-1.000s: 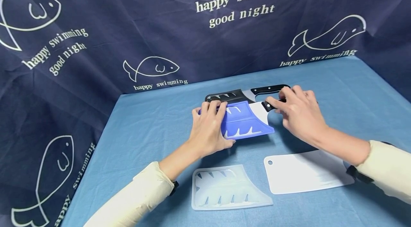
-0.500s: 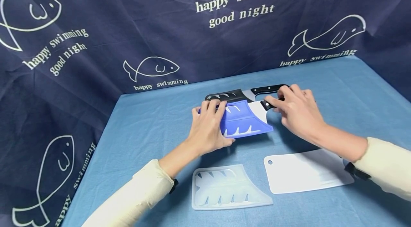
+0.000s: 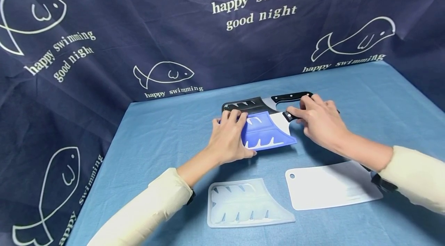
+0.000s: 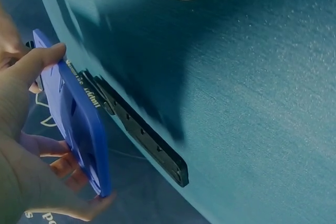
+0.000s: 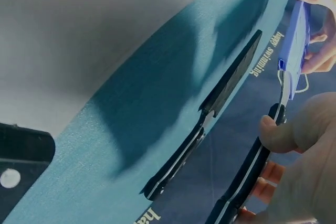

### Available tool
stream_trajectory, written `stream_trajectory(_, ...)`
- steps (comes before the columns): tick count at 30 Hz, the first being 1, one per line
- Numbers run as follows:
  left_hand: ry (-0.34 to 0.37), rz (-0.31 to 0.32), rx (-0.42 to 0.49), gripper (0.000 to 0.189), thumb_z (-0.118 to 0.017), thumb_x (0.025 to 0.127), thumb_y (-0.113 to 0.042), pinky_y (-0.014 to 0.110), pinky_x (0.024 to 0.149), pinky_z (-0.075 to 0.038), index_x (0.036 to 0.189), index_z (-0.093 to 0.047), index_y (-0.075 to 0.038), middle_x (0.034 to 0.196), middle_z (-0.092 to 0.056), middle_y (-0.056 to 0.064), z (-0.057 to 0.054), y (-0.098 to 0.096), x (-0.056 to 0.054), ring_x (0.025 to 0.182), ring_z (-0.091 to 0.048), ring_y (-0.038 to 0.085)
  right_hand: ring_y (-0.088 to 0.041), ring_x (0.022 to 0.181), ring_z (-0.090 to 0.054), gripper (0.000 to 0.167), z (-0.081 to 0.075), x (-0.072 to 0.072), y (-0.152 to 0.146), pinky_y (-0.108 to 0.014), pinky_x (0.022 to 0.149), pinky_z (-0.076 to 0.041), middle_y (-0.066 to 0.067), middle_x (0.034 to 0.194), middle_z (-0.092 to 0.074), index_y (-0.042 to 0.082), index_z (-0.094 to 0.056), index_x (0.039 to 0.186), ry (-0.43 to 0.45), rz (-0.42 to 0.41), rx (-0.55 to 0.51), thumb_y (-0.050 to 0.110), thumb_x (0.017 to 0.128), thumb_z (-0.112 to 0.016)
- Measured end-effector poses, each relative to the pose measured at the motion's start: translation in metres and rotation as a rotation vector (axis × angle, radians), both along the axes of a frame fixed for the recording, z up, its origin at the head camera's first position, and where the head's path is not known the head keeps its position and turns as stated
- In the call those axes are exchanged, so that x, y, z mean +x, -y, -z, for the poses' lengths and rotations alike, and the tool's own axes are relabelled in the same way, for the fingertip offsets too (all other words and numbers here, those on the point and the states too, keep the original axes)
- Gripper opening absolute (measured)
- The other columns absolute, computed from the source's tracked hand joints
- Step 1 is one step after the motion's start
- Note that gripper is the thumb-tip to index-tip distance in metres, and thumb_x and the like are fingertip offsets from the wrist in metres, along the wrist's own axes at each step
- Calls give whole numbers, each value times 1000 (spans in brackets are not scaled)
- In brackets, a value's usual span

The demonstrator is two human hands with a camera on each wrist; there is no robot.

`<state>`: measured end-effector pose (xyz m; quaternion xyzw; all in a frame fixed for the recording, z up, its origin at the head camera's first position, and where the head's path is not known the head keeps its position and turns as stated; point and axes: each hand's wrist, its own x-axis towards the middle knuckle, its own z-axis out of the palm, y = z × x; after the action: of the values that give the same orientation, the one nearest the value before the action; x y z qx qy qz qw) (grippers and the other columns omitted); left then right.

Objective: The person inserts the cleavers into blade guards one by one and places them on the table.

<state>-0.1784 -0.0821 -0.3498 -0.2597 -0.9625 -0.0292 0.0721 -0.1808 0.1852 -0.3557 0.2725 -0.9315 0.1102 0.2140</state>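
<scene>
I see the blue plastic blade sheath (image 3: 265,134), gripped by the left hand (image 3: 227,138), shifted slightly right; the right hand (image 3: 321,120) still pinches the black knife handle (image 3: 291,114).

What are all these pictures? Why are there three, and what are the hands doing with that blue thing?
A person wears three cameras: one on the head, one on each wrist. The big picture looks down at a blue table. The left hand holds a blue knife cover. The right hand grips the black handle of a knife whose blade sits partly inside that cover. Behind them lies another knife in a black cover. Nearer the person lie a clear cover and a bare white knife blade. The two wrist pictures show the same hands very close, from the side.
</scene>
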Motion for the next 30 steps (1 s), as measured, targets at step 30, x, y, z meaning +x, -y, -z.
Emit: stream_trajectory(30,377,-58,-54,105,-84,55,-61,47,100,-38,141,-47,-16,137,-43,1,22,-8,-18,126,-36,20,-21,70,-48,36,22,-20,1,-30,44,-35,1,71,-43,6,-73,111,377,-38,10,2,76,-77)
